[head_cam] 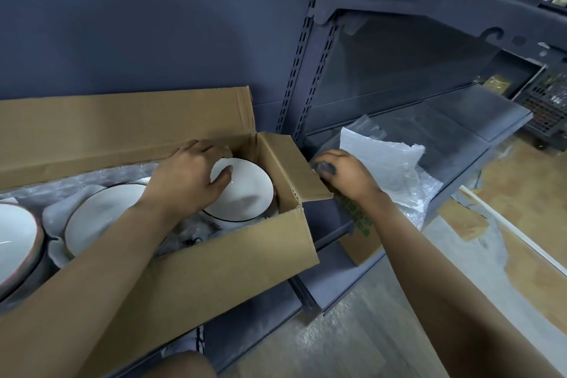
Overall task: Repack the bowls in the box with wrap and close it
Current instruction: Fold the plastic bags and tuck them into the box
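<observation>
An open cardboard box (pixel 214 267) lies on a low shelf with its flaps spread. Inside sit three white bowls on bubble wrap: one at the right end (pixel 248 193), one in the middle (pixel 101 215), one at the far left (pixel 15 242). My left hand (pixel 187 178) grips the rim of the right-end bowl, thumb inside it. My right hand (pixel 340 175) is at the box's right end flap (pixel 294 169), fingers curled over the flap's edge. A sheet of bubble wrap (pixel 386 159) lies just beyond that hand on the shelf.
The grey shelf (pixel 460 120) extends to the right, with slotted uprights (pixel 294 77) behind the box. A dark crate (pixel 549 107) stands at the far right. Wrap and brown paper scraps (pixel 460 221) lie on the wooden floor (pixel 352 334).
</observation>
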Tool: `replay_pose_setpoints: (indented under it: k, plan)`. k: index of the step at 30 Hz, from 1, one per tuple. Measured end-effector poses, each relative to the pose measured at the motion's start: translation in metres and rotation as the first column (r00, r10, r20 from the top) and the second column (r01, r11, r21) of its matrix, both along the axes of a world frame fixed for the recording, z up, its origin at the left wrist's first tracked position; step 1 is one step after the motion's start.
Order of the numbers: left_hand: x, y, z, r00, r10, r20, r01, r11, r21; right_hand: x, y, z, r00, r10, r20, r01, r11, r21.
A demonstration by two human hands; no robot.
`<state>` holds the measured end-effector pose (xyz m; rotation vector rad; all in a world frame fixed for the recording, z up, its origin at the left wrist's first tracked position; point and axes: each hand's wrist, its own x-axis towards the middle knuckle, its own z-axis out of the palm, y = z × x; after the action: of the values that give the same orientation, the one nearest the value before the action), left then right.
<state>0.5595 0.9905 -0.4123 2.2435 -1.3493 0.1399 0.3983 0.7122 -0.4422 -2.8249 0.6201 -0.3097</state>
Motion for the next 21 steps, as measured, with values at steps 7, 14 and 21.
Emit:
replay_pose_setpoints:
  k: [7,14,21]
  plan:
    - [-0.003,0.003,0.001,0.999,0.033,-0.032,-0.033,0.999,-0.014,0.011,0.005,0.014,0.941,-0.181,0.285,0.108,0.962,0.252]
    - [-0.006,0.010,0.004,0.998,0.029,-0.059,-0.029,1.000,-0.002,0.020,0.028,0.050,0.827,-0.258,0.500,0.043,0.915,0.401]
    - [-0.012,0.021,0.019,0.998,-0.016,-0.055,0.011,0.996,-0.088,0.022,0.066,0.113,0.705,-0.222,0.674,-0.162,0.874,0.458]
